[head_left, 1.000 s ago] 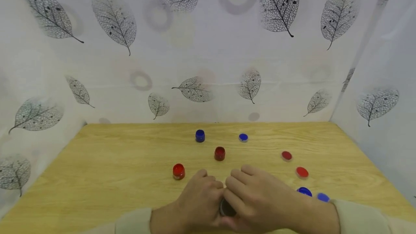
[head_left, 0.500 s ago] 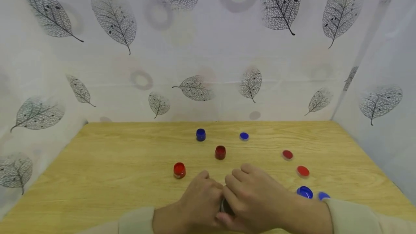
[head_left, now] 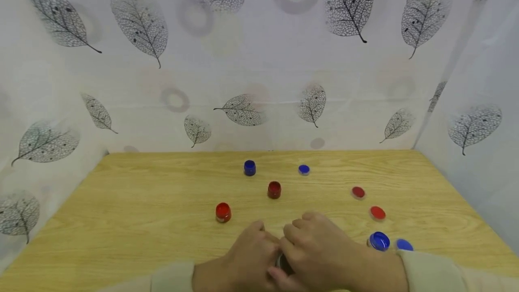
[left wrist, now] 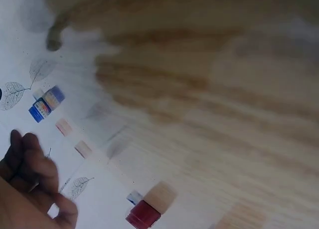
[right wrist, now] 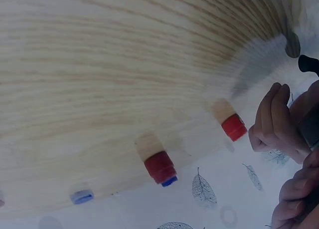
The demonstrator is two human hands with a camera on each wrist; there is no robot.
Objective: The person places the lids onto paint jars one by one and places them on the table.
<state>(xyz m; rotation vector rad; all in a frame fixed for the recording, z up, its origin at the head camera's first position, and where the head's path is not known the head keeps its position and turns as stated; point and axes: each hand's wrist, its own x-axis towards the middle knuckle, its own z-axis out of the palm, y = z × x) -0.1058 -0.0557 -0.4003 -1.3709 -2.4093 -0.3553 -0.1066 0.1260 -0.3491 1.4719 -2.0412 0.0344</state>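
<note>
Both hands meet at the front middle of the table in the head view. Between them sits a small dark jar [head_left: 285, 264] with a pale rim, mostly covered by fingers. My left hand [head_left: 253, 258] grips it from the left, and my right hand [head_left: 318, 251] curls over it from the right, thumb below. In the right wrist view a dark part of the jar [right wrist: 311, 126] shows between the two hands. Nearest beyond them stand an open bright red paint jar [head_left: 223, 212] and an open dark red paint jar [head_left: 274, 189].
An open blue paint jar [head_left: 249, 168] stands farther back, with a blue lid [head_left: 304, 170] to its right. Rightward lie a dark red lid [head_left: 358, 193] and a red lid [head_left: 378, 213]. Another open blue jar [head_left: 379, 241] and a blue lid [head_left: 404, 244] are beside my right forearm.
Both hands stay together on the dark jar and have shifted slightly lower in view. My right forearm has moved a little left, uncovering more of the near blue jar.
</note>
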